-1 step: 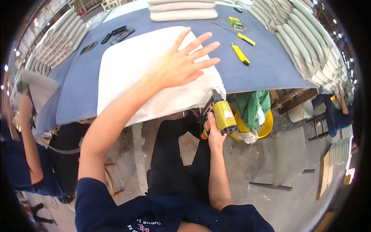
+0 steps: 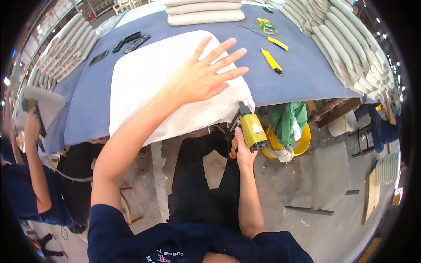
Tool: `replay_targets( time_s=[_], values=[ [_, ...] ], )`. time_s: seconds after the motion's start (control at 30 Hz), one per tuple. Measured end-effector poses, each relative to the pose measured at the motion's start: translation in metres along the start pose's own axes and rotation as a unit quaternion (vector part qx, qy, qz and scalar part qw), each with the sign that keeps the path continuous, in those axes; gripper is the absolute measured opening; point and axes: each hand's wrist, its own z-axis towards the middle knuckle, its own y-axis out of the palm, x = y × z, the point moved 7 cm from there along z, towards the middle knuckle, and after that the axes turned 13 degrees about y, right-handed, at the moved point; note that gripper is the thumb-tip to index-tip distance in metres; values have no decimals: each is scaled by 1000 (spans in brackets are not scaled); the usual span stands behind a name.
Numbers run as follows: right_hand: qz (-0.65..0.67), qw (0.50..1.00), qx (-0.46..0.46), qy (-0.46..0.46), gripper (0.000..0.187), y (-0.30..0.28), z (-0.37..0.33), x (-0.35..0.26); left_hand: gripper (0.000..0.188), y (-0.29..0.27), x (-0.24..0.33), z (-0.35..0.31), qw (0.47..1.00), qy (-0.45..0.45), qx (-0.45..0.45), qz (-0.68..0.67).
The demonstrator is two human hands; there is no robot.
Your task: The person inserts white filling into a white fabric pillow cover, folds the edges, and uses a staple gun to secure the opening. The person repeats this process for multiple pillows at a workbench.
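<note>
A white, fabric-covered seat pad [image 2: 140, 74] with rounded corners lies at the table's near edge, its loose cloth hanging over that edge. My left hand [image 2: 201, 79] rests flat on it, fingers spread toward the right side. In my right hand [image 2: 242, 147] is a yellow-green pneumatic staple gun [image 2: 253, 131], gripped by its handle below the table's edge. The gun's black nose points up at the pad's near right corner, touching or very close to the cloth. My right fingers are partly hidden behind the gun.
Yellow utility knives [image 2: 272, 61] and a small green-yellow box [image 2: 266, 26] lie on the blue-covered table [image 2: 302, 72]. Padded cushions [image 2: 204, 17] are stacked at the back, with more piles both sides. A yellow bucket [image 2: 302, 147] holds green cloth below. A co-worker's arm [image 2: 37, 175] is at left.
My hands, the pad and the staple gun keep nearly the same places. The whole view has shifted slightly. At left, the co-worker's hand and tool have moved a little.
</note>
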Motion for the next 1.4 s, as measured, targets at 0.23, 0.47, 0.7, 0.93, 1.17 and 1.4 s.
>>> replay_targets(
  time_s=[0.23,0.47,0.7,0.93,1.17,1.4],
  values=[
    [-143,985,31,-87,19,-19,26,34,70,25,-10,5,1000,-3,-24,5],
    [-153,986,26,-62,18,-25,30,34,57,68,-48,27,996,19,-68,55],
    [-136,988,14,-68,15,-29,36,36,53,77,-45,39,996,25,-67,52],
    [-157,982,-25,-106,23,-23,35,38,60,45,-35,47,998,27,58,8],
    [-172,959,8,-226,10,-12,28,-3,48,-61,77,6,955,49,269,-115],
    [-172,983,-12,-64,17,-28,28,23,91,-52,86,-32,976,94,197,-13]
  ],
)
